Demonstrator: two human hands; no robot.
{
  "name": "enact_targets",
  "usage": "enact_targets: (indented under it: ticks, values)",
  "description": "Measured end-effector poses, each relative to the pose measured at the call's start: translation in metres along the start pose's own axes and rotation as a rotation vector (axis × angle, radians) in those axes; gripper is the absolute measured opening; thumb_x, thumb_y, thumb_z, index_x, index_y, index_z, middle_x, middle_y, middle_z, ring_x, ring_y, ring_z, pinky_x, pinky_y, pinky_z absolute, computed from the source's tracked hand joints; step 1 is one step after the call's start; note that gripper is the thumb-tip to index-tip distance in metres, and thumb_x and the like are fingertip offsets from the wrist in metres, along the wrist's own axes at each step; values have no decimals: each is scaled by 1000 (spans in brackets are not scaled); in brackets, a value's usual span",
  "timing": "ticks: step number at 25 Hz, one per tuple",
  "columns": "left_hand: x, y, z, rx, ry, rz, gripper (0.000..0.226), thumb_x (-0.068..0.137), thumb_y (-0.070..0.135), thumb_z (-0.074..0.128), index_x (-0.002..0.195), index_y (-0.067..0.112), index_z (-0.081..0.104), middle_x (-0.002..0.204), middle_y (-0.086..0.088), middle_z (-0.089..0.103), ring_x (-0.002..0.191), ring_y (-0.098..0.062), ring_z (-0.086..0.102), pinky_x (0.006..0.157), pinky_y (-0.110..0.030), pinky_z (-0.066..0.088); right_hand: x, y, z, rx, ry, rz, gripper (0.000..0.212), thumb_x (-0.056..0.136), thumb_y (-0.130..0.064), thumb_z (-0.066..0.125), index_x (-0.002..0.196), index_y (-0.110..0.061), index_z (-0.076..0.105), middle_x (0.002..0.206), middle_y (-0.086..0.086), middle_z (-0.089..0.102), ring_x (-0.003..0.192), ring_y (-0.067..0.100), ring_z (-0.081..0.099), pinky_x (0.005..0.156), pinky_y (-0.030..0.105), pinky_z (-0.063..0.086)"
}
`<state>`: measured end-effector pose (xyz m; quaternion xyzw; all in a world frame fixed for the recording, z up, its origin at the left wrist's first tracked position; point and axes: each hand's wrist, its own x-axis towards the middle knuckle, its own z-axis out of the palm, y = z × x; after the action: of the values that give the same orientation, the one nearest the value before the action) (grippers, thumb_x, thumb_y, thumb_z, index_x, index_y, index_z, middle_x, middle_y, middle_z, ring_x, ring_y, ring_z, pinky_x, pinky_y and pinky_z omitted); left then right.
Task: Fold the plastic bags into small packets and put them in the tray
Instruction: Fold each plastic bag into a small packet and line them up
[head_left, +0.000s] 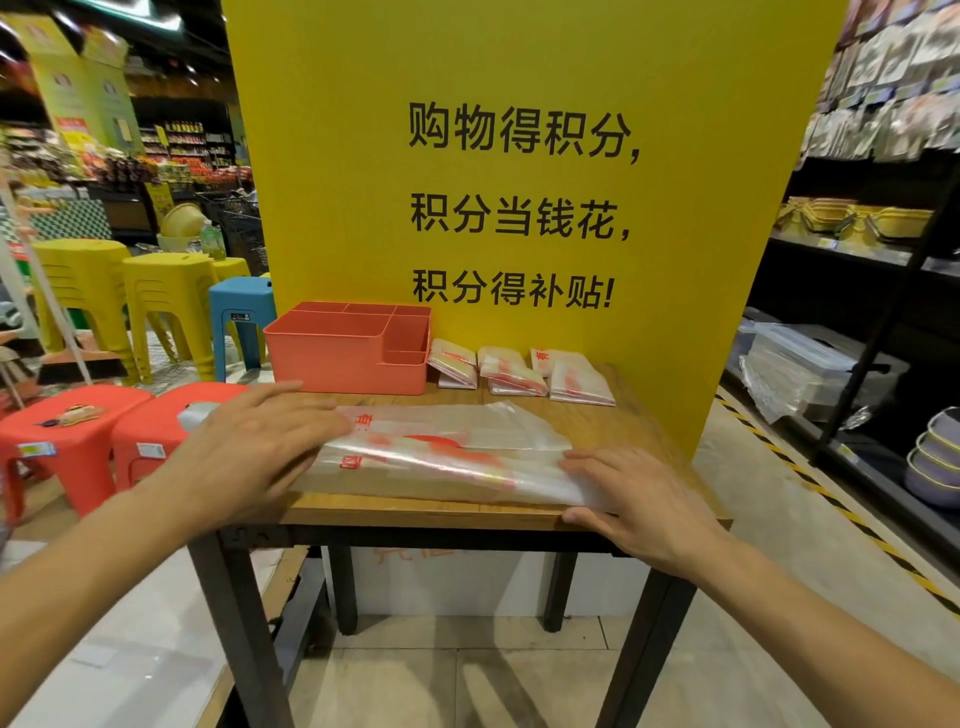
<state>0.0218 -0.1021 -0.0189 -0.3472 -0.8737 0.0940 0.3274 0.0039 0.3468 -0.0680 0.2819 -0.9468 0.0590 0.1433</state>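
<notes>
A clear plastic bag (447, 452) with red print lies flat across the small wooden table (395, 506), folded lengthwise into a long strip. My left hand (260, 441) rests palm down on its left end, fingers spread. My right hand (634, 493) presses on its right end near the table's front edge, with the thumb over the edge. Three folded bag packets (454, 362) (511, 371) (576, 376) lie at the back of the table. A coral tray (343, 358) with several compartments stands at the back left; no packets are visible inside it.
A tall yellow sign board (519, 156) with black lettering stands right behind the table. Red stools (72, 426), yellow stools (83, 291) and a blue stool (241, 317) crowd the left. Dark shelving (857, 312) with containers and bowls runs along the right.
</notes>
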Motion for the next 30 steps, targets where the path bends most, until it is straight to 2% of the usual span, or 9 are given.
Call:
enact_targets:
  ticks: [3, 5, 7, 10, 13, 17, 22, 27, 30]
  values:
    - [3, -34, 11, 79, -96, -104, 52, 90, 24, 73, 140, 32, 61, 146, 6, 60, 138, -16, 53, 126, -35, 14, -5, -9, 7, -107, 35, -108, 55, 104, -56, 33, 149, -30, 50, 146, -10, 59, 130, 12, 56, 106, 34, 49]
    - [5, -32, 20, 102, -297, -238, 67, 95, 31, 68, 154, 39, 38, 163, 3, 40, 153, -19, 32, 128, -40, 4, -6, -24, 13, -187, 84, -151, 47, 105, -45, 35, 145, -27, 53, 138, -7, 65, 120, 15, 63, 94, 32, 56]
    - [12, -3, 19, -54, -436, -324, 62, 100, 47, 57, 157, 43, 33, 167, 7, 32, 155, -17, 26, 128, -42, 15, 0, -45, 16, -204, 116, -168, 40, 105, -40, 38, 137, -26, 58, 129, -4, 68, 109, 17, 65, 86, 32, 57]
    - [28, 72, 12, -266, -209, -204, 47, 98, 59, 51, 140, 39, 58, 143, 12, 57, 131, -10, 50, 109, -35, 45, 16, -74, 14, -243, 157, -193, 32, 103, -34, 41, 125, -23, 62, 124, 0, 67, 109, 22, 62, 90, 37, 53]
    - [38, 116, 24, -277, -109, -165, 40, 95, 57, 60, 126, 32, 65, 119, 11, 61, 111, -11, 54, 91, -32, 50, 30, -92, 17, -300, 128, -223, 34, 101, -31, 40, 122, -18, 63, 127, 5, 64, 112, 28, 60, 90, 42, 51]
    - [38, 113, 43, -186, -25, -189, 21, 97, 43, 62, 103, 28, 76, 97, 10, 66, 92, -15, 59, 74, -31, 48, 29, -82, 18, -278, 84, -249, 25, 101, -27, 51, 123, -25, 62, 130, 0, 64, 114, 24, 60, 88, 37, 51]
    - [36, 124, 43, -187, -38, -269, 31, 93, 53, 66, 101, 25, 74, 98, 9, 65, 91, -15, 61, 73, -30, 51, 8, -56, 16, -129, 89, -237, 43, 96, -18, 62, 139, -28, 61, 141, -6, 64, 125, 18, 61, 92, 35, 57]
    - [69, 166, 37, -301, -42, -309, 45, 89, 63, 67, 116, 26, 65, 112, 9, 62, 105, -14, 56, 88, -31, 47, 8, -52, 6, 17, 89, -220, 34, 100, -26, 55, 132, -31, 67, 141, -13, 62, 131, 9, 54, 105, 34, 49]
    - [74, 180, 43, -179, -40, -307, 41, 90, 63, 64, 103, 25, 68, 100, 6, 63, 94, -17, 57, 79, -33, 44, 3, -47, -4, 0, 137, -211, 30, 99, -27, 57, 126, -29, 70, 135, -12, 66, 127, 9, 57, 102, 34, 50]
